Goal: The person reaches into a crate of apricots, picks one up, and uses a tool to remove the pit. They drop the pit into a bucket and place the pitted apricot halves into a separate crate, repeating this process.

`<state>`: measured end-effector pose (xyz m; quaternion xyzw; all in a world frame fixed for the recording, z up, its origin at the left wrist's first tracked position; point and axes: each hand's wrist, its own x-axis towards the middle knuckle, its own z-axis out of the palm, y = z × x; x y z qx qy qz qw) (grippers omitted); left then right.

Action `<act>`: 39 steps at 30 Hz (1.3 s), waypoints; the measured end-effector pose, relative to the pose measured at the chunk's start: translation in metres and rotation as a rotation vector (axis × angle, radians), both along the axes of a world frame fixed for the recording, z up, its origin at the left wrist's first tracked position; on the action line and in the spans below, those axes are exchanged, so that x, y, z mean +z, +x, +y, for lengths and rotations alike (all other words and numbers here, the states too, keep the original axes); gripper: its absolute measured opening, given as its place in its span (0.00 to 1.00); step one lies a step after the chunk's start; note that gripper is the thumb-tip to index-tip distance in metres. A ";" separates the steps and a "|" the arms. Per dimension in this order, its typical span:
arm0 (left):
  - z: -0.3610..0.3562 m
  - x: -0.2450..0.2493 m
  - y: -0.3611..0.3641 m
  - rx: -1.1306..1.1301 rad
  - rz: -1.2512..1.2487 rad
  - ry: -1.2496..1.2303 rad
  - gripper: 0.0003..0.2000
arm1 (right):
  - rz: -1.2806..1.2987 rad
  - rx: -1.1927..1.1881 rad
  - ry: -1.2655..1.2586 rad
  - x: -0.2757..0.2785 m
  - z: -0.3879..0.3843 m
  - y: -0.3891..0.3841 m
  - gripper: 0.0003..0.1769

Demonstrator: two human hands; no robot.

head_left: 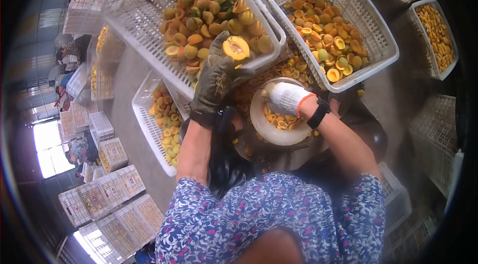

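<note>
My left hand (215, 77), in a dark, wet-looking glove, is closed around a yellow peach half (235, 48). Its cut side faces up, showing the hollow in the middle. The hand is over the near edge of a large white crate (139, 30) of halved peaches (204, 15). My right hand (290, 97), in a white knitted glove, is over a pale round bowl (282, 137). Its fingers curl down near the bowl's left side, and whatever is in them is hidden. Orange-yellow fruit pieces (284, 121) lie in the bowl.
Another white crate (383, 52) of peach halves stands at the right, and a lower crate (142, 109) at the left. Loose scraps (294, 68) lie between crates. Filled crates (433, 30) line the far right. Crate stacks (102, 189) and several people (74, 52) are at the left.
</note>
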<state>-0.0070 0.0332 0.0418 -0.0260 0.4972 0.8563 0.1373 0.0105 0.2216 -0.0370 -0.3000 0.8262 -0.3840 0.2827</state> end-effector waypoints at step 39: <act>0.011 -0.042 0.001 0.033 -0.148 0.246 0.23 | 0.073 -0.450 -0.309 0.009 -0.024 0.002 0.13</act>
